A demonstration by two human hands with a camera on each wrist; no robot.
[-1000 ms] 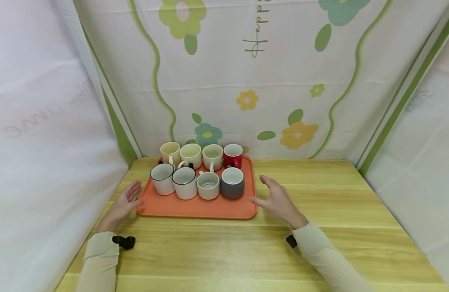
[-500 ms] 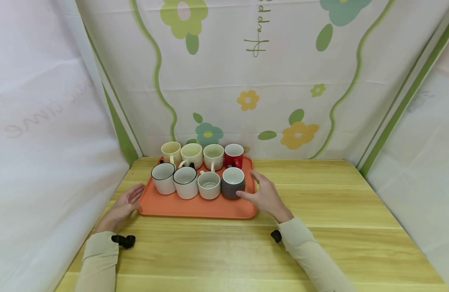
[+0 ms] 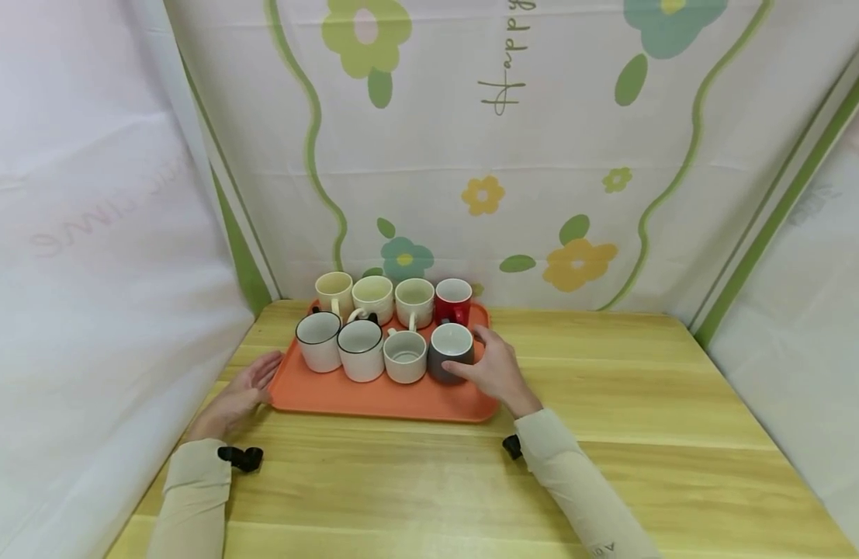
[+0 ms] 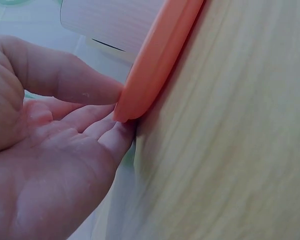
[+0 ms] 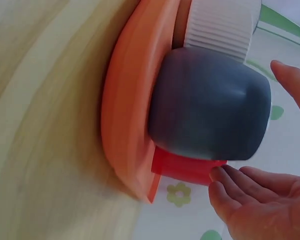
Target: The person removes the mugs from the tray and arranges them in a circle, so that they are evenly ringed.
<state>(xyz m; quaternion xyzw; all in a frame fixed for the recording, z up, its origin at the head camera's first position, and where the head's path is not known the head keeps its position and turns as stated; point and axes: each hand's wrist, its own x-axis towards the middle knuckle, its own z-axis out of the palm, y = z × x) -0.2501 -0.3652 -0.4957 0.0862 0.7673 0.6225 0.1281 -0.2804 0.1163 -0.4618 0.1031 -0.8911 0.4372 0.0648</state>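
An orange tray (image 3: 373, 400) carries two rows of mugs. At its left edge, my left hand (image 3: 237, 396) has the thumb on the rim and the fingers beneath, pinching the tray's edge (image 4: 157, 60) in the left wrist view. My right hand (image 3: 500, 374) spreads its thumb and fingers around the dark grey mug (image 3: 438, 365) at the front right. In the right wrist view a gap shows between the grey mug (image 5: 210, 105) and the thumb (image 5: 292, 80), while the fingertips overlap the red mug (image 5: 187, 167) behind.
Left of the grey mug stand a ribbed white mug (image 3: 405, 365) and two black-rimmed white mugs (image 3: 361, 361). Several cream mugs (image 3: 373, 299) and the red one form the back row. A flower-printed cloth (image 3: 429, 140) hangs behind the wooden table (image 3: 373, 481).
My right hand has come in from the right to the grey mug. My left hand has moved onto the tray's left edge. The head view has shifted slightly.
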